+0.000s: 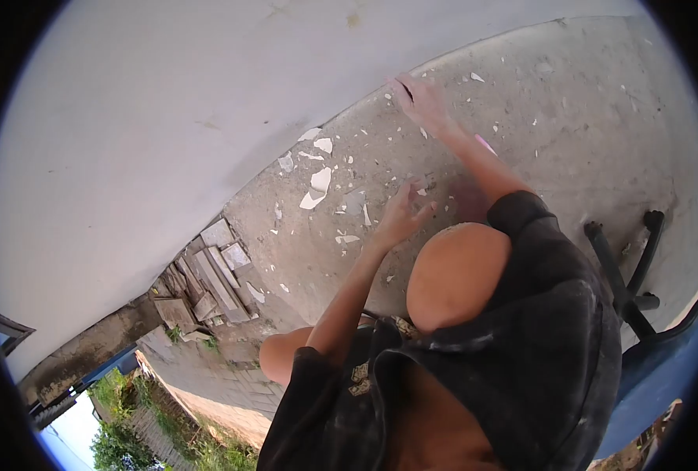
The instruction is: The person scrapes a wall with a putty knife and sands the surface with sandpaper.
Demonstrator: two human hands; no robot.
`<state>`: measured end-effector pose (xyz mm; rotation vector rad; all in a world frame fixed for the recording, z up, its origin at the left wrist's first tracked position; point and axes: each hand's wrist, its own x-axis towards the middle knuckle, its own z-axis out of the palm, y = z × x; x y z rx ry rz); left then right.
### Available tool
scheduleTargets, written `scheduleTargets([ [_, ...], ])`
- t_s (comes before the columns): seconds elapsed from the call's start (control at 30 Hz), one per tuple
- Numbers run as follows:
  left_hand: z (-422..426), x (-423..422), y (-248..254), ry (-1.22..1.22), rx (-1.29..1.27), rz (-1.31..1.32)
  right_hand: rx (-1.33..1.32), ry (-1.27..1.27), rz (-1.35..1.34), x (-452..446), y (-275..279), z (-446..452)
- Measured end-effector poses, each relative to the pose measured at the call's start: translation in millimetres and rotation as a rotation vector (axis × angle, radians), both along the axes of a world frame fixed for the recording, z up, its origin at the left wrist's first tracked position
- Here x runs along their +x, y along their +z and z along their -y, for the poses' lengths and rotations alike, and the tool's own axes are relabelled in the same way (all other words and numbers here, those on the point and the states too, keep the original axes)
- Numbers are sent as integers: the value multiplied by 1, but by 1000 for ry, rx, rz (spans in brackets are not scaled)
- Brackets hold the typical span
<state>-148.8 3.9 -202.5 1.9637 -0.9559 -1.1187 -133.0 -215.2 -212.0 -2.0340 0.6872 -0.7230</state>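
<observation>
My right hand [422,104] reaches to the foot of the white wall [168,102]. Its fingers are curled together at the wall's lower edge, and what they pinch, if anything, cannot be made out. My left hand [404,216] hovers over the concrete floor [576,102] in front of my knee, thumb and fingers apart and nothing in it. Both hands look dusted with pale powder. Thin white flakes [317,187] lie scattered on the floor left of my left hand. A smaller flake [477,77] rests right of my right hand.
A blue chair with dark legs [623,290] stands close at my right. Stacked tiles and boards [219,279] lie against the wall at the left. Something small and pink [484,144] shows beside my right forearm. Plants [129,408] grow beyond the paving.
</observation>
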Motion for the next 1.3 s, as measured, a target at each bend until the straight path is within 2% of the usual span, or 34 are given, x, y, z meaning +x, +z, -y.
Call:
scheduleTargets([
  [0.07,2,-10,0,-152,66,128,22,33,165,-11,-35,-2],
  [0.13,8,-19,-8,-278,97,251,47,141,-85,-45,-35,-8],
  [0.2,4,-30,-24,-384,102,377,72,318,-170,-74,-42,-5],
  [0.27,5,-38,-25,-339,81,320,-26,440,-517,-111,-15,0],
  [0.33,-1,-42,-39,-298,54,325,-241,458,-543,-149,-9,4],
  [0.4,-1,-39,-43,-281,68,298,-286,502,-633,-176,12,8],
  [0.47,-5,-30,-39,-286,120,243,-216,543,-728,-195,9,8],
  [0.6,-12,-4,-47,-206,8,244,-34,596,-922,-204,-6,5],
  [0.67,-7,5,-33,-146,-11,156,-11,617,-887,-202,-6,6],
  [0.73,-2,29,-27,-236,-55,109,-35,694,-800,-180,0,12],
  [0.77,6,40,4,-265,-87,274,-35,749,-741,-172,10,16],
  [0.8,12,56,8,-280,-107,259,48,773,-732,-161,15,20],
  [0.83,20,67,33,-261,-97,218,137,806,-748,-151,16,24],
  [0.9,45,91,71,-316,-181,188,538,684,-701,-136,15,33],
  [0.97,69,102,104,-315,-258,198,719,514,-578,-124,18,36],
  [1.07,105,103,145,-424,-265,181,716,247,-449,-117,5,43],
  [1.13,134,94,159,-495,-295,96,899,170,-366,-113,-14,44],
  [1.3,159,71,173,-555,-385,230,1501,112,-226,-126,-26,25],
])
